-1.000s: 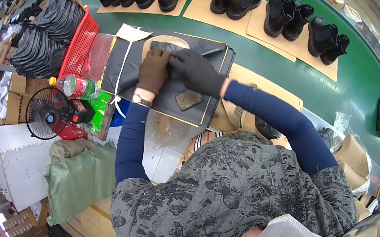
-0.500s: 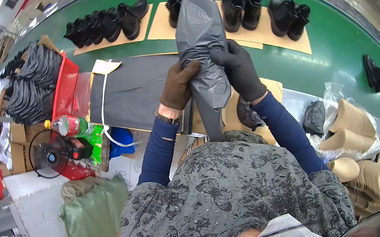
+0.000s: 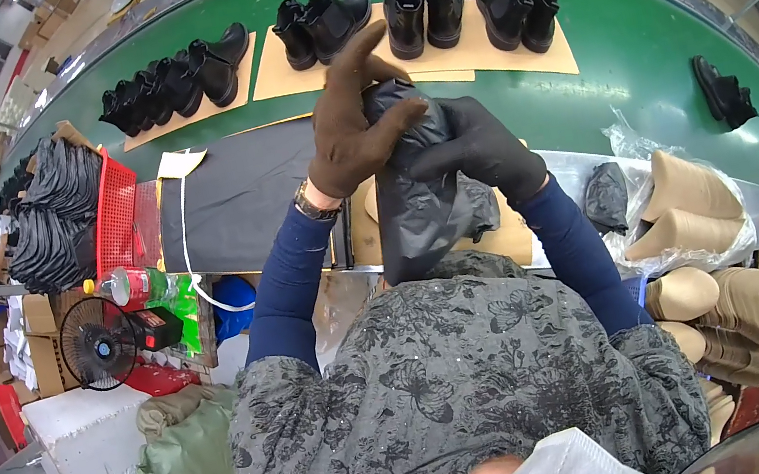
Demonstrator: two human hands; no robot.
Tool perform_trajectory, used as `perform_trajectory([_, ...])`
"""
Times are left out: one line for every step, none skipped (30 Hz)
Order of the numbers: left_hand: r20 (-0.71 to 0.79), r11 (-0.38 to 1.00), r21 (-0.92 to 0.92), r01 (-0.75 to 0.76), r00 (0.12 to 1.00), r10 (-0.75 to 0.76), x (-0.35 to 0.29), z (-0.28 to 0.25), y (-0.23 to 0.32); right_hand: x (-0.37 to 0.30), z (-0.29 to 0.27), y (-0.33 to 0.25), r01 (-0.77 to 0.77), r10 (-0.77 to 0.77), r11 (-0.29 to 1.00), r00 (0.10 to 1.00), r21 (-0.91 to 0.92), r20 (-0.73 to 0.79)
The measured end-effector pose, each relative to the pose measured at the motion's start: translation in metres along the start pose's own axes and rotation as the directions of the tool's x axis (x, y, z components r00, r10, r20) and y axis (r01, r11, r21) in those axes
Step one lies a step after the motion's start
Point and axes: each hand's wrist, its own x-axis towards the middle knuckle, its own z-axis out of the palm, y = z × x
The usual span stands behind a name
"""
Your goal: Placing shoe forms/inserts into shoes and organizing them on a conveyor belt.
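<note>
A crumpled black plastic bag (image 3: 420, 209) hangs in front of my chest, its upper end folded down. What it contains, if anything, is hidden. My right hand (image 3: 486, 152), in a dark grey glove, grips the bag from the right with thumb and fingers closed on it. My left hand (image 3: 356, 129), in a brown glove, is at the bag's upper left. Its fingers stretch up and apart, and the thumb lies across the folded end. Beneath the bag, a dark plastic-wrapped bundle (image 3: 477, 204) rests on tan cardboard at the table edge.
Several black ankle boots (image 3: 426, 10) stand on cardboard sheets across the green table (image 3: 636, 80). Black sheets (image 3: 255, 193) lie left of my hands, near a red basket (image 3: 112, 208) and a small fan (image 3: 99, 342). At right are brown cardboard inserts (image 3: 688, 203) in clear plastic.
The bag, earlier held tall and upright, is now lower with its top folded over. My left hand has moved up and spread its fingers; my right hand still grips the bag.
</note>
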Motion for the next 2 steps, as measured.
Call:
perform_trajectory([-0.102,0.975,0.171,-0.141,0.982,0.16,0.0037,0.0025,-0.0016,-0.0014,-0.0026,0.0037,0.046,-0.047,0.999,0.999,-0.027,-0.017])
perform_trajectory([-0.174,0.903,0.347,-0.253,0.929,0.327,0.0071,0.0067,-0.0051,-0.007,0.002,-0.0061,-0.007,0.004,0.999,0.997,-0.036,-0.081])
